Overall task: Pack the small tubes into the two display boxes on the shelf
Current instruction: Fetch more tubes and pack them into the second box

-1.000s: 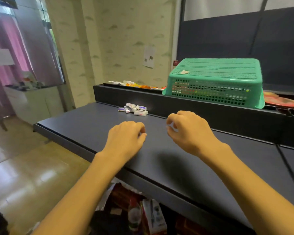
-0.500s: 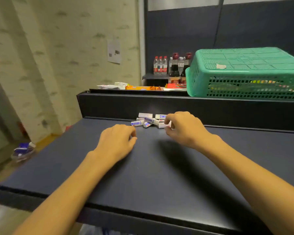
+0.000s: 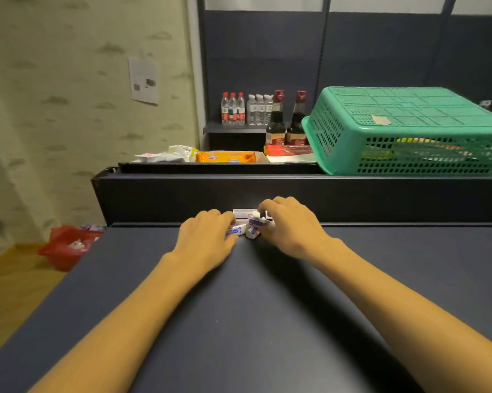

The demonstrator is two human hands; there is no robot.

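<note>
Bare skin against dark laminate: both hands have closed on the little pile that a second ago lay well ahead of them; the left hand (image 3: 208, 238) now rests at the pile's left edge with fingers curled over a white and purple tube (image 3: 235, 230), though whether it truly grips it cannot be told; the right hand (image 3: 288, 226) has curled fingers and thumb round another tube (image 3: 256, 221), lifted a little above the rest; its cap end shows as a pale round knob pointing up and left, and its long axis slopes down to the right into the palm. The tube under the left hand lies flat, long axis roughly left to right; a third short one (image 3: 252, 232) sits between the hands, tipped toward the camera; a small flat white box (image 3: 243, 213) lies behind them, just against the black back wall (image 3: 182, 198) of the shelf (image 3: 253, 307). Gathering seems under way, packing not yet; no open display box is plainly seen. Beyond, a green basket (image 3: 409, 129) sits upside down on the upper ledge, bottles (image 3: 276, 120) and an orange packet (image 3: 225, 157) beside it.
</note>
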